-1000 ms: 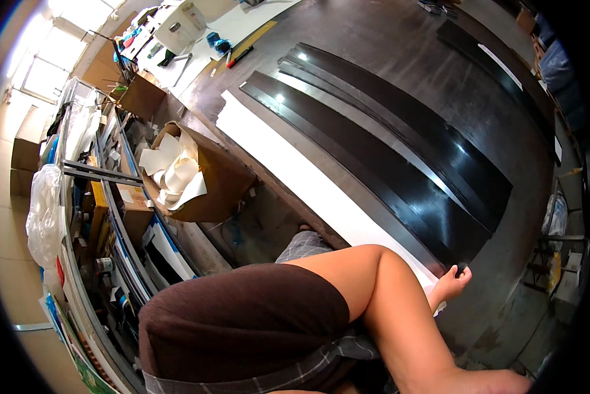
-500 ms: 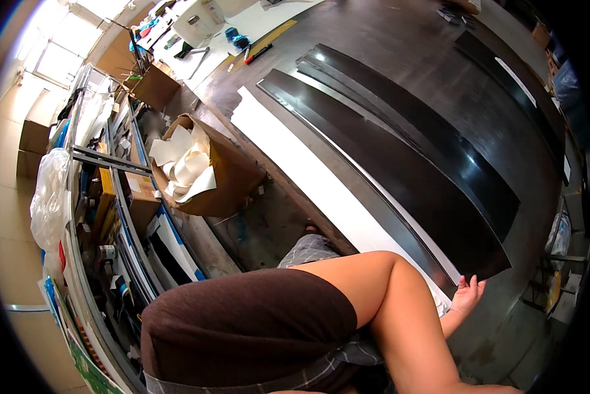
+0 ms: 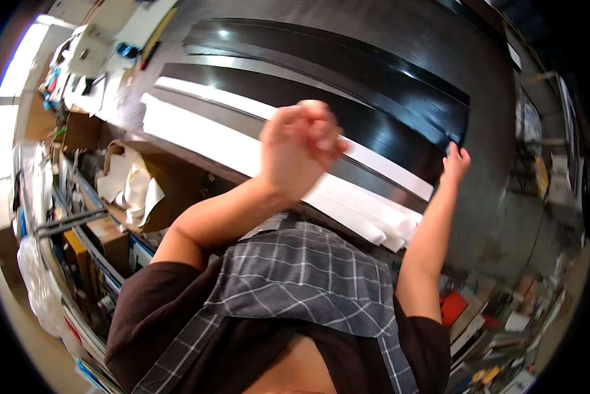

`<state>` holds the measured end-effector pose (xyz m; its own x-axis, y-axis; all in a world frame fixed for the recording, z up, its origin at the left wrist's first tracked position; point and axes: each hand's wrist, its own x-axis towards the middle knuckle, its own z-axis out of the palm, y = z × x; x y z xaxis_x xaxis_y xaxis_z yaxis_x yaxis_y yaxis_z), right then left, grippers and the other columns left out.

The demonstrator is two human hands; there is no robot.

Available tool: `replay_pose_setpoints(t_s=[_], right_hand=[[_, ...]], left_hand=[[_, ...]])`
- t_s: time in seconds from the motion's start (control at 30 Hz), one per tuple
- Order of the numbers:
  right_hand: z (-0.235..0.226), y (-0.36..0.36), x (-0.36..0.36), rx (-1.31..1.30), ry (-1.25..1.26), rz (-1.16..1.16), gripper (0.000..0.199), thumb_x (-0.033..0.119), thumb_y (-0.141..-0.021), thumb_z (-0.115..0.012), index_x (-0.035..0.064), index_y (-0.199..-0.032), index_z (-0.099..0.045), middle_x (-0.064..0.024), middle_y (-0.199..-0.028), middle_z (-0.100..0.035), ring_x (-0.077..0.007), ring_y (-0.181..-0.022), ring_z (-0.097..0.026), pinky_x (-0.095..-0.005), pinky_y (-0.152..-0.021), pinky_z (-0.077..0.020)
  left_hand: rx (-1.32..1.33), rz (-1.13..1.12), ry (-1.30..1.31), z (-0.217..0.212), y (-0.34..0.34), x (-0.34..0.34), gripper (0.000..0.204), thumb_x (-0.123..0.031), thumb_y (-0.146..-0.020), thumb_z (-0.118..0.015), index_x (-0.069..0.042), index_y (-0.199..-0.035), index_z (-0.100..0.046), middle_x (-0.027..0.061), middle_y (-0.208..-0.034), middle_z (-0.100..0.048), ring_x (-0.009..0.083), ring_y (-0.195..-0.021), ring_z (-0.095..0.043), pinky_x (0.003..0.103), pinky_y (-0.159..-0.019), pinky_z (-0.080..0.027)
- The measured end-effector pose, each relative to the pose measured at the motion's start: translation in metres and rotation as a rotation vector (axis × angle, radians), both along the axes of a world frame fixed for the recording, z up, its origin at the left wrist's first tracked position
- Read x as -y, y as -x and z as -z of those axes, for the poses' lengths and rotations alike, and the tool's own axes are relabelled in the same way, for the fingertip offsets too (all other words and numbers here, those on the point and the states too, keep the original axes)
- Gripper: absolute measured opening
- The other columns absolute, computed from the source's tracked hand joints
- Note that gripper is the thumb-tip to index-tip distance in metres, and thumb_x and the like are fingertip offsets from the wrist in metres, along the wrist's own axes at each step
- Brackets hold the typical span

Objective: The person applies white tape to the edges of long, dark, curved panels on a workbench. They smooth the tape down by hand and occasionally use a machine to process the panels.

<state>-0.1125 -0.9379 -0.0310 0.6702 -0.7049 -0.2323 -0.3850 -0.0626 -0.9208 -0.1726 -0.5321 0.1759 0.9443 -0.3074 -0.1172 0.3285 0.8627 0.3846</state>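
The end of a long glossy black curved panel (image 3: 347,111) is touched by the right hand (image 3: 456,164), fingers spread, nothing gripped, while the left hand (image 3: 301,148) (loosely curled, empty) is raised above stacked long white strips (image 3: 209,141).

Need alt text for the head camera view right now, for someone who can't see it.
A person at a dark workbench raises a loosely curled left hand above long white strips, while the right hand touches the end of glossy black sheets. A grey plaid apron fills the foreground; cluttered shelves stand left.
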Motion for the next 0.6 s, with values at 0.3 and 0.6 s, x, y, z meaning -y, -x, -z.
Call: replay_pose_setpoints(t_s=[0.3,0.6], right_hand=[[-0.018,0.051,-0.04,-0.033,0.498,-0.151,0.025,0.022,-0.08,-0.068,0.0038,-0.097,-0.067,-0.0175,-0.106,-0.063,-0.0312,-0.1,-0.061,-0.0394,-0.089,-0.0474],[-0.019,0.117,-0.028,-0.095,0.533,-0.148,0.02,0.018,-0.081,-0.065,0.0027,-0.093,-0.068,-0.0142,-0.095,-0.065,-0.0268,-0.085,-0.063,-0.0366,-0.078,-0.0502]], left_hand=[[-0.027,-0.014,-0.136,0.015,0.018,-0.004,0.006,-0.012,-0.089,-0.046,-0.009,-0.09,-0.052,0.0001,-0.071,-0.045,0.0118,-0.066,-0.049,0.036,-0.082,-0.051],[0.007,0.303,-0.414,0.025,0.03,0.02,0.052,0.023,-0.068,-0.047,-0.01,-0.109,-0.048,0.0062,-0.123,-0.047,0.0191,-0.115,-0.051,0.032,-0.09,-0.046]])
